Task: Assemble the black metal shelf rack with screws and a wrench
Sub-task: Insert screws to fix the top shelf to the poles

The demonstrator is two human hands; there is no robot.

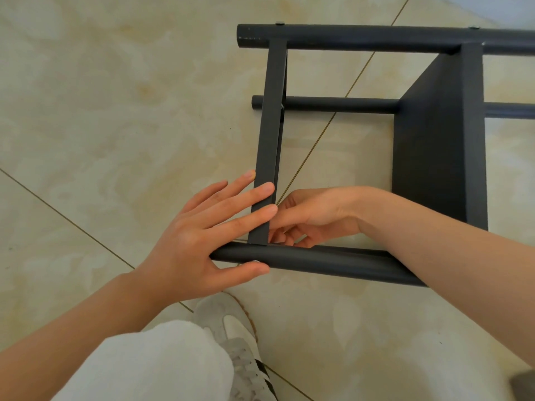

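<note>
The black metal shelf rack [434,146] lies on its side on the tiled floor. Its near round post [318,260] runs left to right in front of me. A flat black shelf edge [267,134] meets that post at the left. My left hand [199,241] rests over this joint, fingers spread across the flat edge and thumb under the post, beside a small silver screw head [256,261]. My right hand [312,218] reaches inside the frame behind the joint, fingers curled; what they pinch is hidden. Two screw heads [279,23] show on the far post.
Glossy beige floor tiles [115,111] with thin grout lines surround the rack. My knee in white trousers [150,363] and a grey-white sneaker [231,328] sit just below the near post. A dark object [524,383] peeks in at the bottom right corner.
</note>
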